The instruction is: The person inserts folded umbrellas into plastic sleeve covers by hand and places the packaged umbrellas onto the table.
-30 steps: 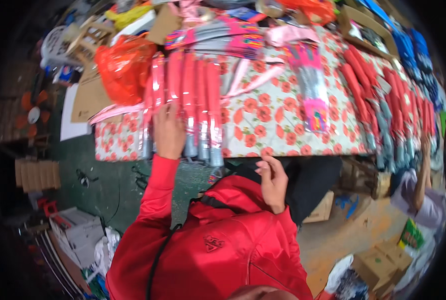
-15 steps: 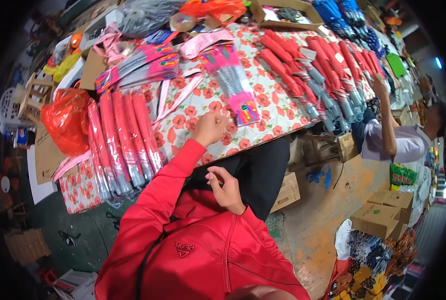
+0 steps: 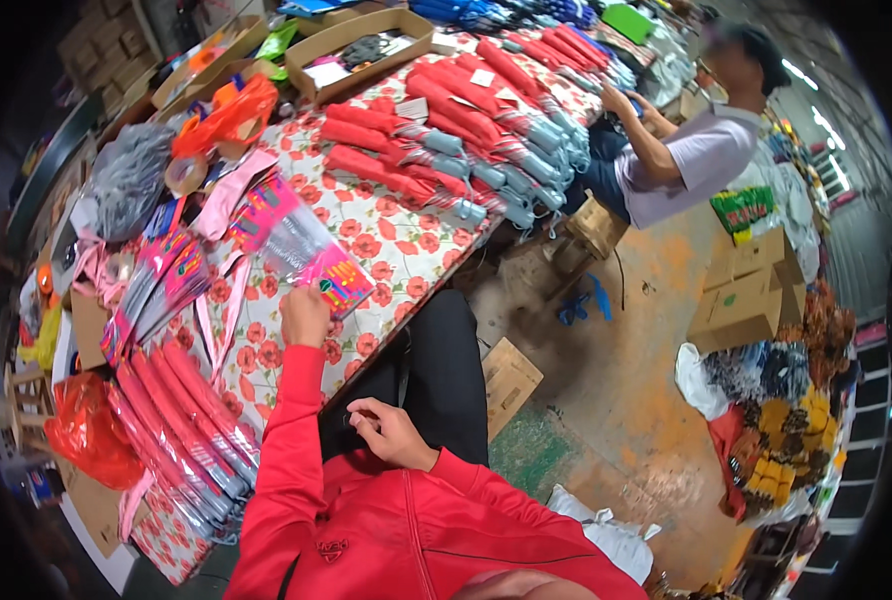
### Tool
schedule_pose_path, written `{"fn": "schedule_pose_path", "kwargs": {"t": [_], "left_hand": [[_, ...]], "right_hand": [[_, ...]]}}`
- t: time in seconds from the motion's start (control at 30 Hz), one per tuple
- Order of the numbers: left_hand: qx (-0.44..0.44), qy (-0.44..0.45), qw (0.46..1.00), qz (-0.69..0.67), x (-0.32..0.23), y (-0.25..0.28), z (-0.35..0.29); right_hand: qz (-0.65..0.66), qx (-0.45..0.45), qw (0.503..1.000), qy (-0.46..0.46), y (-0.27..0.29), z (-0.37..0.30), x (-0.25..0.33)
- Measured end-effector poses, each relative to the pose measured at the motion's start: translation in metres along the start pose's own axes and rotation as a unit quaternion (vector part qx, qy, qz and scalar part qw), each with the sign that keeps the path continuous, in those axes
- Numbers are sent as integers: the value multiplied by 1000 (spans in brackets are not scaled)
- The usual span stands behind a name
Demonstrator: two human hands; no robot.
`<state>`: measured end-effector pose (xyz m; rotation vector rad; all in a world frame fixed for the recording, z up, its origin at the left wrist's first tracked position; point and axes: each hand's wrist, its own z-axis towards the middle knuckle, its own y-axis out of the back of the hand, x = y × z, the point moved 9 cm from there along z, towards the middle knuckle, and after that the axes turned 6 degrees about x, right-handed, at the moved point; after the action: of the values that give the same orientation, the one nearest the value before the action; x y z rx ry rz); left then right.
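Observation:
My left hand [image 3: 306, 312] reaches onto the flowered tablecloth [image 3: 391, 245] and closes on the lower edge of a stack of clear plastic sleeves [image 3: 301, 245] with bright pink printed ends. My right hand [image 3: 391, 432] rests on my black trousers at my lap, fingers curled, with nothing visible in it. To my left lies a row of red folded umbrellas packed in clear sleeves [image 3: 181, 415]. Further along the table lies a pile of unpacked red umbrellas with grey handles [image 3: 446, 150]. Both my sleeves are red.
Another person [image 3: 681, 150] sits at the far end of the table, hands on umbrellas there. Cardboard boxes [image 3: 746, 290] and heaps of goods stand on the floor at right. An orange plastic bag [image 3: 91, 435] hangs at the left; a flat carton [image 3: 511, 380] lies by my knee.
My left hand left the packed red umbrellas and moved right to the stack of clear sleeves. My right hand dropped to my lap. My head turned right.

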<state>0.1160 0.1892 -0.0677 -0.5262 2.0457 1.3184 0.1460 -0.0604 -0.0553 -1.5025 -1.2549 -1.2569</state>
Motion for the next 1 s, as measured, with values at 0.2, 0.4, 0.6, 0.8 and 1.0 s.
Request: {"fn": "schedule_pose_path", "kwargs": {"t": [0.2,0.4,0.6,0.8,1.0], "left_hand": [[-224,-190,952,84,-44,22,-10],[-114,-173,978,-2,-26,11,3],[-167,-185,966,63,-39,20,-7],[-161,-123,978,-57,-39,42,-9],[-199,-162,965,-49,-3,51,1]], "right_hand": [[14,-26,999,24,23,8,1],[-9,-40,999,16,51,6,2],[-40,-47,998,33,60,13,4],[-37,-70,997,12,70,17,0],[-61,-73,995,31,63,24,-6]]}}
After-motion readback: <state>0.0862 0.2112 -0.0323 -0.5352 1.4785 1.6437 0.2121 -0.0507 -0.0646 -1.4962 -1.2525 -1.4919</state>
